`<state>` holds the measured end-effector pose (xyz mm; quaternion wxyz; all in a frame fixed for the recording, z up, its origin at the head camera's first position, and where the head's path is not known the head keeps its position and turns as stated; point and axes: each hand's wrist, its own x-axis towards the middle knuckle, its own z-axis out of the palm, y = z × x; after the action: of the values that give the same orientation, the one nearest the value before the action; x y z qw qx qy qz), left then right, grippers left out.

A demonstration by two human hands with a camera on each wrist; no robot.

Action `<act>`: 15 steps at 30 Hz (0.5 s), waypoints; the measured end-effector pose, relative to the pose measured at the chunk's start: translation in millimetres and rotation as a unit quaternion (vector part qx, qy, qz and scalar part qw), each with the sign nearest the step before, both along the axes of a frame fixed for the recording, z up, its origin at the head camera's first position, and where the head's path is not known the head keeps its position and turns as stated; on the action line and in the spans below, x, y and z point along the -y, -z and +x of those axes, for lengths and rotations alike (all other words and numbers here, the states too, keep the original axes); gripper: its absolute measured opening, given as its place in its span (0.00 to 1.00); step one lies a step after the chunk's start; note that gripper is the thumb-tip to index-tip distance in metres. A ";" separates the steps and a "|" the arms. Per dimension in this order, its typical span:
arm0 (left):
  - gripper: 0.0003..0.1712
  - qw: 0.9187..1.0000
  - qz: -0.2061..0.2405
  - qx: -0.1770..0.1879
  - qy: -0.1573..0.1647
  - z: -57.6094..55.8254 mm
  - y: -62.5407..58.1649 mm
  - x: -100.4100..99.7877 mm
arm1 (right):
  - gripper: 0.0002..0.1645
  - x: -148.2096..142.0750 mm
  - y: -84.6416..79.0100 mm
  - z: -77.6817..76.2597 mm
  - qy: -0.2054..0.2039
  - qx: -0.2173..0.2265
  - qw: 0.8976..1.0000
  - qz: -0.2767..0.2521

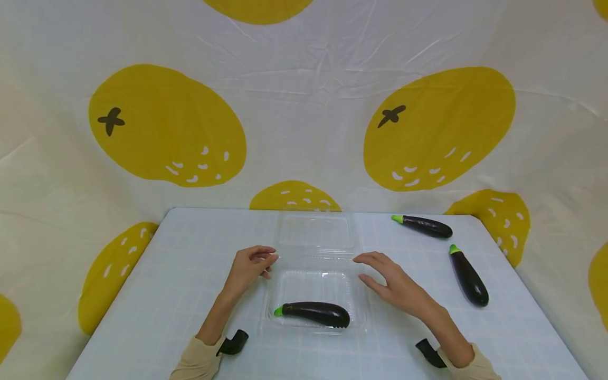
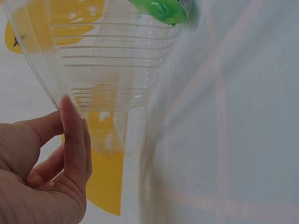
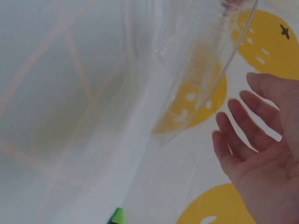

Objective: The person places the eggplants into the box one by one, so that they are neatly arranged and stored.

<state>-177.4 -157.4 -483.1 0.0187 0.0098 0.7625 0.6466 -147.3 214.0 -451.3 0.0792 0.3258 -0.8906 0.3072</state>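
Note:
A clear plastic clamshell box [image 1: 309,285] lies unfolded on the table, its lid [image 1: 315,232] spread toward the back. One dark eggplant [image 1: 318,314] with a green stem end lies across the front of the box base, stem to the left. My left hand [image 1: 249,269] is at the box's left edge near the fold; in the left wrist view its thumb and forefinger pinch the clear rim [image 2: 41,81]. On the right side, my right hand [image 1: 391,285] hovers by the box with its fingers loosely spread, holding nothing. The right wrist view shows those fingers apart from the clear edge.
Two more eggplants lie on the table's right side: one [image 1: 425,227] near the back edge, another [image 1: 469,277] closer in. A pale checked cloth covers the table [image 1: 190,253]. Behind it hangs a white sheet [image 1: 304,132] with yellow fruit prints.

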 end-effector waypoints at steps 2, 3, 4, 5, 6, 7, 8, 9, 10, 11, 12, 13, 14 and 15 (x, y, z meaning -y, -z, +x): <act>0.17 1.000 0.001 0.001 -0.002 -0.1 0.0 0.3 | 0.23 -4.5 1.4 -1.5 0.010 -0.015 1.000 -0.002; 0.17 1.000 0.002 0.001 -0.003 -0.1 0.0 0.5 | 0.23 -6.8 2.0 -2.1 0.015 -0.020 1.000 -0.004; 0.16 1.000 0.002 0.003 -0.004 -0.2 -0.1 0.5 | 0.23 -9.1 2.6 -2.5 0.021 -0.025 0.999 -0.005; 0.17 1.000 0.002 0.004 -0.005 -0.3 0.2 0.5 | 0.23 -11.4 3.1 -2.7 0.026 -0.028 0.999 -0.006; 0.16 1.000 0.001 0.006 -0.006 -0.3 0.1 0.5 | 0.23 -13.7 3.4 -2.9 0.032 -0.029 0.999 -0.009; 0.17 1.000 0.001 0.007 -0.006 -0.4 0.1 0.4 | 0.23 -15.8 3.6 -3.0 0.038 -0.030 0.999 -0.010; 0.17 1.000 0.001 0.007 -0.006 -0.4 0.1 0.4 | 0.23 -17.9 3.8 -3.2 0.043 -0.030 0.999 -0.012; 0.17 1.000 0.000 0.009 -0.006 -0.5 0.0 0.3 | 0.23 -20.0 3.9 -3.3 0.047 -0.031 0.998 -0.014; 0.17 1.000 0.000 0.009 -0.005 -0.5 -0.1 0.1 | 0.23 -22.0 3.8 -3.4 0.051 -0.030 0.998 -0.015; 0.17 1.000 0.000 0.009 -0.005 -0.7 0.0 0.1 | 0.22 -24.0 3.8 -3.6 0.056 -0.030 0.998 -0.016; 0.17 1.000 0.000 0.009 -0.004 -0.9 0.2 0.0 | 0.22 -25.9 3.7 -3.8 0.060 -0.030 0.998 -0.017; 0.17 1.000 0.001 0.008 -0.003 -1.1 0.5 -0.1 | 0.23 -27.9 3.6 -4.0 0.064 -0.030 0.997 -0.018; 0.17 1.000 0.001 0.008 -0.003 -1.2 0.8 0.0 | 0.23 -29.9 3.4 -4.3 0.069 -0.030 0.997 -0.019; 0.17 1.000 0.001 0.007 -0.002 -1.4 1.0 0.0 | 0.23 -31.8 3.3 -4.6 0.074 -0.031 0.997 -0.018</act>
<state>-178.9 -157.4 -484.1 0.0227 0.0032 0.7614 0.6478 -151.9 245.8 -454.5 0.1352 0.2670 -0.9039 0.3057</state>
